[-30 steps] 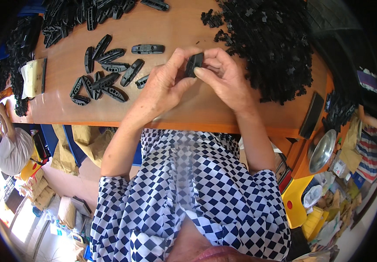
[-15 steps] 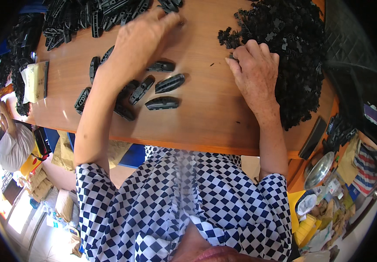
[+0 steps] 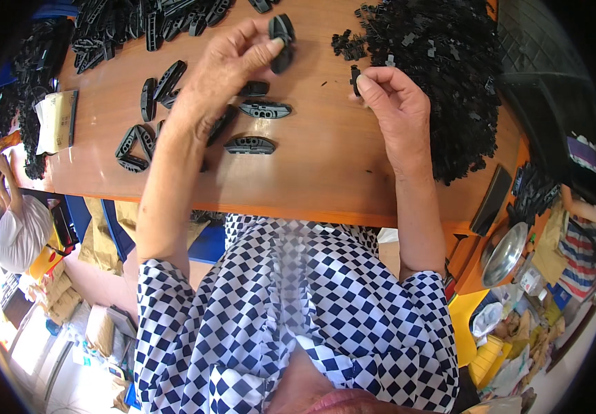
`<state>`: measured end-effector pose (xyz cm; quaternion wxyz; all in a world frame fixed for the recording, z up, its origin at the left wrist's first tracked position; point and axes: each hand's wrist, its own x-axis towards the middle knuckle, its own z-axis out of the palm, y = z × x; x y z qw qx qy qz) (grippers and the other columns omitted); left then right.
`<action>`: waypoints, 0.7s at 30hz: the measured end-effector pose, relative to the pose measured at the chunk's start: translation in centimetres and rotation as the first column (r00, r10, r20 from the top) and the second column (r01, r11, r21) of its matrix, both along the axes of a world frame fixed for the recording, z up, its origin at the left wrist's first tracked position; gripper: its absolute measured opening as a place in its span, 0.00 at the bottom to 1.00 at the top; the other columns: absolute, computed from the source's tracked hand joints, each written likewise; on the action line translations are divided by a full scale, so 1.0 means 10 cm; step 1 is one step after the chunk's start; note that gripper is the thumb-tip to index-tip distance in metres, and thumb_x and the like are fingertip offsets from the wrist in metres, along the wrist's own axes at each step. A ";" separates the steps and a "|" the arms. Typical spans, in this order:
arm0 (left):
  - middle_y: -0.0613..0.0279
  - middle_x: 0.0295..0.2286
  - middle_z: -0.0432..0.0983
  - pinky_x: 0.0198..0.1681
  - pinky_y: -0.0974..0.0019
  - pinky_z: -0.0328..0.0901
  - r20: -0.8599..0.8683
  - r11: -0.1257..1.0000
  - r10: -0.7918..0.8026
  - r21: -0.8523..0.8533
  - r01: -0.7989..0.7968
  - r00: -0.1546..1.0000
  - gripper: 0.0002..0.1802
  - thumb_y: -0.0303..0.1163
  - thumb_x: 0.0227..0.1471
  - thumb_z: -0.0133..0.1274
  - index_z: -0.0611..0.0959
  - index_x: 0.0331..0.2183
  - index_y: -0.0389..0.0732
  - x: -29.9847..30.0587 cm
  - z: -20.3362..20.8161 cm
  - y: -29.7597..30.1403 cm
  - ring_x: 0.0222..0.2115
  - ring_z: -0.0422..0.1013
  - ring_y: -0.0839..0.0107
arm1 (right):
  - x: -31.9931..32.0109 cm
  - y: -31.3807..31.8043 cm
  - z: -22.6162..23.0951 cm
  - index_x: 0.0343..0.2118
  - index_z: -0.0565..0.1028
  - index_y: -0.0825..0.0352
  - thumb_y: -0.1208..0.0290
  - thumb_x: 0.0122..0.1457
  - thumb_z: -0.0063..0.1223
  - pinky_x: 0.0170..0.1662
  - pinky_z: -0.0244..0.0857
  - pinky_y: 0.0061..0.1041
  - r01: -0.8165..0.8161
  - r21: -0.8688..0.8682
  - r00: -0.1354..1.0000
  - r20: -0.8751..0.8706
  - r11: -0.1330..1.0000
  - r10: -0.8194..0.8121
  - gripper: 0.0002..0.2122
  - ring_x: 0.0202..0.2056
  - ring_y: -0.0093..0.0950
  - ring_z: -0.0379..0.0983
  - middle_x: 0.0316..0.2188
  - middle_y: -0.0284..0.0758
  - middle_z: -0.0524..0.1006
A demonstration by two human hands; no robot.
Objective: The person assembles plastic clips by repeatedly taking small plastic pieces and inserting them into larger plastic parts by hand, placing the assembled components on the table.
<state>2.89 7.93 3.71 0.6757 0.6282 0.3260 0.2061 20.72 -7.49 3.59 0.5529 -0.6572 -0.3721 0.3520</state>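
My left hand (image 3: 225, 65) is raised over the wooden table (image 3: 312, 172) and pinches a long black plastic shell (image 3: 282, 43) between thumb and fingers. My right hand (image 3: 394, 103) holds a small black clip (image 3: 355, 74) at its fingertips, beside the big heap of small black clips (image 3: 436, 76). Between and below the hands lie finished black oval pieces (image 3: 265, 109) on the table, another piece (image 3: 249, 145) nearer me.
More black oval pieces (image 3: 147, 103) are spread at the left, with a pile of long shells (image 3: 139, 21) at the far edge. A small packet (image 3: 56, 121) lies at the left end. A metal bowl (image 3: 505, 252) sits low right. Another person (image 3: 8, 228) is at far left.
My left hand has come back from the far pile holding a black shell. My right hand has lifted off the clip heap with one small clip pinched in its fingers.
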 end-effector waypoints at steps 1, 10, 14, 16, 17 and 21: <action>0.58 0.38 0.77 0.39 0.71 0.71 0.103 0.983 0.002 -0.181 0.017 0.995 0.16 0.32 0.57 0.50 0.74 0.47 0.35 0.01 0.03 -0.12 0.38 0.75 0.71 | -0.01 -0.01 0.01 0.31 0.76 0.68 0.76 0.56 0.55 0.31 0.64 0.15 0.001 0.040 0.983 -0.184 0.999 0.007 0.02 0.26 0.16 0.71 0.24 0.27 0.75; 0.48 0.41 0.74 0.41 0.65 0.75 0.497 0.775 0.018 -0.556 0.302 0.868 0.19 0.29 0.59 0.45 0.68 0.51 0.31 0.13 -0.12 -0.66 0.43 0.74 0.58 | -0.12 -0.24 0.12 0.29 0.74 0.69 0.78 0.56 0.55 0.34 0.67 0.14 0.018 0.142 0.929 -0.370 0.990 0.036 0.02 0.28 0.15 0.71 0.25 0.28 0.74; 0.50 0.39 0.76 0.40 0.66 0.75 0.502 0.779 0.019 -0.549 0.302 0.864 0.17 0.30 0.59 0.45 0.70 0.49 0.32 0.17 -0.07 -0.76 0.40 0.75 0.61 | -0.17 -0.30 0.17 0.29 0.75 0.70 0.79 0.56 0.54 0.34 0.69 0.14 0.050 0.193 0.935 -0.355 0.980 0.022 0.02 0.29 0.16 0.70 0.30 0.30 0.73; 0.50 0.38 0.76 0.39 0.67 0.75 0.505 0.791 0.010 -0.532 0.302 0.863 0.16 0.31 0.60 0.46 0.71 0.48 0.33 0.18 -0.06 -0.79 0.39 0.76 0.62 | -0.21 -0.32 0.17 0.29 0.75 0.70 0.78 0.56 0.54 0.35 0.69 0.15 0.069 0.215 0.936 -0.353 0.974 0.012 0.02 0.31 0.16 0.70 0.33 0.31 0.72; 0.53 0.38 0.76 0.39 0.67 0.75 0.509 0.787 0.016 -0.537 0.303 0.860 0.17 0.30 0.59 0.46 0.70 0.49 0.33 0.18 -0.05 -0.80 0.38 0.76 0.64 | -0.22 -0.33 0.16 0.29 0.75 0.71 0.78 0.56 0.55 0.37 0.69 0.16 0.083 0.231 0.936 -0.352 0.969 0.003 0.02 0.33 0.17 0.70 0.36 0.31 0.72; 0.57 0.39 0.75 0.38 0.69 0.75 0.487 0.808 -0.001 -0.514 0.287 0.874 0.18 0.29 0.59 0.46 0.69 0.50 0.32 0.19 -0.05 -0.83 0.35 0.76 0.71 | -0.23 -0.36 0.12 0.28 0.76 0.71 0.77 0.55 0.56 0.40 0.68 0.17 0.079 0.213 0.909 -0.416 0.974 0.017 0.03 0.36 0.18 0.70 0.39 0.31 0.70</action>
